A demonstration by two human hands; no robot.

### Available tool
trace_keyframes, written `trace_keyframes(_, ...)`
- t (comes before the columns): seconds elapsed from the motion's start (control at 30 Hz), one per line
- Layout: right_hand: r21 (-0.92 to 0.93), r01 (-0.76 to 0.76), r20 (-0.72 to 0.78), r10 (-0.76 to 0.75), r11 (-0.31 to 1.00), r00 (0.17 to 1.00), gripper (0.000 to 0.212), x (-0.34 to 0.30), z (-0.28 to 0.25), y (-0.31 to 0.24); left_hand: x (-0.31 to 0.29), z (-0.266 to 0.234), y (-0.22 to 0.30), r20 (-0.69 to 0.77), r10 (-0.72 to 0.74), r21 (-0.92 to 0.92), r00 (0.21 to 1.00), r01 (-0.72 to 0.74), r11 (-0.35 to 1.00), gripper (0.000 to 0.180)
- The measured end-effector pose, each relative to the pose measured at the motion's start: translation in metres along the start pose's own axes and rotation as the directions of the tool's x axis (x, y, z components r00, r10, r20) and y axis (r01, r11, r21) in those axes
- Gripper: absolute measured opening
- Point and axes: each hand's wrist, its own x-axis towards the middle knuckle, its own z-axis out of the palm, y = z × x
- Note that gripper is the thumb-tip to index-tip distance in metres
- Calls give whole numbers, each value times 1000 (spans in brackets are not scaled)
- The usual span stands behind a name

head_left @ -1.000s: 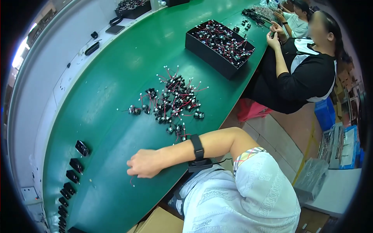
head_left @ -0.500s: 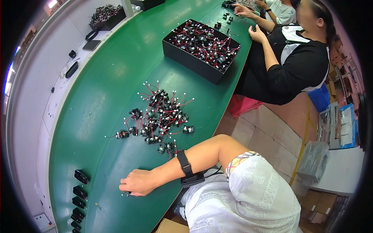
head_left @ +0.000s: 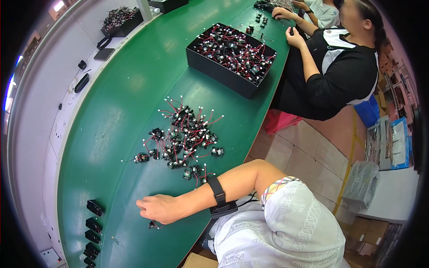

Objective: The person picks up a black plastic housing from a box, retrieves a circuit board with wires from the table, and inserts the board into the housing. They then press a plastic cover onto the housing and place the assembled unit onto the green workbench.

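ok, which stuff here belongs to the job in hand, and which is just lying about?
Likely the job's:
wired part in the right hand
loose pile of wired parts
black cases in a row
black box of wired parts

Apparently just lying about:
dark flat pad
black oblong item
blue container

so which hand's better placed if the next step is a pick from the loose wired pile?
Right hand, probably: it's over the green table, near the loose wired pile, though apparently pinching a small wired part. Left hand is out of view, reach unknown.
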Motion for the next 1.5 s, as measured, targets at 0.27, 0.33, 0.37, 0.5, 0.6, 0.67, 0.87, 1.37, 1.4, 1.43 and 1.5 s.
trace_keyframes(0.27,-120,24,76,-15,992,997,7,-4,-10,0,-8,-39,-1,-94,-51,-75,994,44,996,25)
trace_keyframes(0.33,-21,3,105,0,1000,994,8,-1,-13,3,-13,-53,0,-127,-62,-108,990,49,993,26)
trace_keyframes(0.37,-15,14,108,-12,1000,994,8,-1,-14,4,-15,-61,0,-143,-71,-129,987,53,990,26)
trace_keyframes(0.5,32,13,52,-14,999,999,5,-2,-13,4,-21,-103,5,-210,-105,-286,972,42,957,26)
trace_keyframes(0.6,50,9,80,-13,999,997,4,-4,-17,4,-18,-129,11,-186,-123,-494,975,16,870,27)
trace_keyframes(0.67,75,-5,82,-1,997,997,3,-3,-21,4,-5,-137,15,-56,-95,-645,994,36,763,27)
trace_keyframes(0.87,97,69,128,-81,993,988,5,-1,-22,8,34,-11,38,588,84,-351,804,160,923,39)
trace_keyframes(1.37,258,164,-263,-95,952,960,15,23,-65,-24,-10,142,70,876,204,-356,437,299,885,47)
trace_keyframes(1.4,261,192,-251,-125,946,960,18,22,-62,-28,-13,141,66,858,212,-373,469,283,884,47)
trace_keyframes(1.43,259,211,-247,-147,942,958,21,20,-60,-34,-16,141,63,843,225,-389,488,266,882,48)
trace_keyframes(1.5,270,240,-242,-175,932,954,24,16,-51,-41,-16,142,55,849,199,-356,489,252,900,50)
